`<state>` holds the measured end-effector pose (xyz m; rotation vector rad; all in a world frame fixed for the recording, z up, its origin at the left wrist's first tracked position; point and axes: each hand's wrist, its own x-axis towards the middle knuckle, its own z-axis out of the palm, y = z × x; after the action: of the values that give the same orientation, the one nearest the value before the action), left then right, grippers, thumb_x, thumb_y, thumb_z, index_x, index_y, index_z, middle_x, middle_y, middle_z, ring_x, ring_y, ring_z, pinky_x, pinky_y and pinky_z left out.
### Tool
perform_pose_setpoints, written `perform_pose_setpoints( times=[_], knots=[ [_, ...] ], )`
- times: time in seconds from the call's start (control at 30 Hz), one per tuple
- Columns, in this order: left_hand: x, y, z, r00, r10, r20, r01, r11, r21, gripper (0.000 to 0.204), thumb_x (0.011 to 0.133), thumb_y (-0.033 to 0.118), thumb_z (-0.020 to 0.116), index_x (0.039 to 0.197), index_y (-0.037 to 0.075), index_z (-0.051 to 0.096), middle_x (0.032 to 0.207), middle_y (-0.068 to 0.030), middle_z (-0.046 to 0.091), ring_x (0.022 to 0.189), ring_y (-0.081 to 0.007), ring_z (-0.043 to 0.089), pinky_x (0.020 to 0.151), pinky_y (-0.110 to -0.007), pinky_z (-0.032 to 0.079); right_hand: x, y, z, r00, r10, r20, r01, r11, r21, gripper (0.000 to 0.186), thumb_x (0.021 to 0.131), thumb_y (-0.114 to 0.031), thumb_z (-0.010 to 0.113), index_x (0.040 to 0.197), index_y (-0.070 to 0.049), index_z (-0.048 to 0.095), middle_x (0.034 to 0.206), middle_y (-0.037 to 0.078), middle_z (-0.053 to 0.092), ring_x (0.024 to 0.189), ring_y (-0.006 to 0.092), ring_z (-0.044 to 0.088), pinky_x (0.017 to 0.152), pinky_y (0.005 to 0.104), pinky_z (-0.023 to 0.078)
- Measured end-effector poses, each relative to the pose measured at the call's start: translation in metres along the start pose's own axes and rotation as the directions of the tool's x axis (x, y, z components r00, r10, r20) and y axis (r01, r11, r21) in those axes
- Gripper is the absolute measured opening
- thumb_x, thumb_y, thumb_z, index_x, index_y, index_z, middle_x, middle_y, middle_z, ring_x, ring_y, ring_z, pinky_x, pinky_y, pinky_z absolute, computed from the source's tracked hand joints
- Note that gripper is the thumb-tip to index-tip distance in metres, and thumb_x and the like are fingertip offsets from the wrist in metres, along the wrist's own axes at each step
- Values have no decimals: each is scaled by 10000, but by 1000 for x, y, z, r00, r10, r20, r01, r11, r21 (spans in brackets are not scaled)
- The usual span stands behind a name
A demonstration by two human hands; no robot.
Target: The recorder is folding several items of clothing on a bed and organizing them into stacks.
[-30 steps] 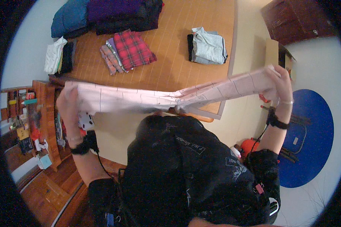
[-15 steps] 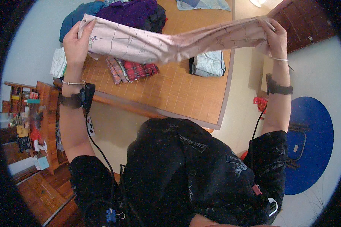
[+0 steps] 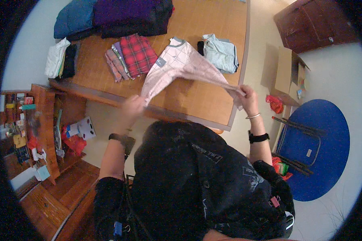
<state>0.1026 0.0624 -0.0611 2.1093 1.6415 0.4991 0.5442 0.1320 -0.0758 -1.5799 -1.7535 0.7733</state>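
A pale pink long-sleeved top (image 3: 177, 60) with dark lines and a grey neckline lies partly on the bamboo-matted bed (image 3: 193, 105), its collar pointing away from me. My left hand (image 3: 133, 107), blurred by motion, is closed on the garment's lower left part near the bed's front edge. On the other side my right hand (image 3: 247, 100) grips the lower right part, pulling the cloth taut. Left of the top lies a red plaid folded garment (image 3: 137, 54) beside other folded clothes (image 3: 116, 64). A light grey folded pile (image 3: 220, 54) sits to its right.
Purple clothing (image 3: 124, 16) and a teal garment (image 3: 74, 20) are heaped at the back left, white folded cloth (image 3: 56, 58) at the bed's left edge. An open cardboard box (image 3: 283, 76) and a blue folding table (image 3: 330, 148) stand right. Wooden shelves (image 3: 46, 132) are left.
Both hands have come down and closer to me from a high stretch. The pink top, earlier held up as a taut band, now rests on the bed with its neckline spread out.
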Motion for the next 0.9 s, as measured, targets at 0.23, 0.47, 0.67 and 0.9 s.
perform_pose_setpoints(
  times=[0.23,0.47,0.67,0.9],
  knots=[
    [-39,-39,92,968,2,250,10,999,-47,158,743,115,525,874,68,601,823,-144,558,796,-304,544,685,-385,444,-16,-1,1,980,72,187,-11,952,-307,211,677,-61,628,881,-22,591,786,129,573,701,276,578,612,328,459],
    [-42,-17,114,960,57,273,-7,983,-183,173,699,91,575,870,79,595,801,-128,515,792,-311,518,677,-392,421,18,37,4,939,-317,136,345,869,-356,193,690,-35,568,882,-30,576,789,144,549,728,323,561,622,370,454],
    [-48,-8,115,957,31,289,41,970,-242,233,654,74,602,886,95,591,806,-104,510,815,-293,508,693,-374,412,110,-66,38,881,-274,386,424,819,-387,205,710,-56,547,912,-67,578,838,126,531,771,327,553,648,398,450],
    [-58,-21,143,968,-9,250,70,969,-238,242,642,43,572,881,78,588,857,-102,541,844,-300,521,708,-364,431,212,-84,106,738,-546,396,670,659,-341,252,694,-120,596,945,-109,588,826,109,526,784,317,555,654,393,457]
  ],
)
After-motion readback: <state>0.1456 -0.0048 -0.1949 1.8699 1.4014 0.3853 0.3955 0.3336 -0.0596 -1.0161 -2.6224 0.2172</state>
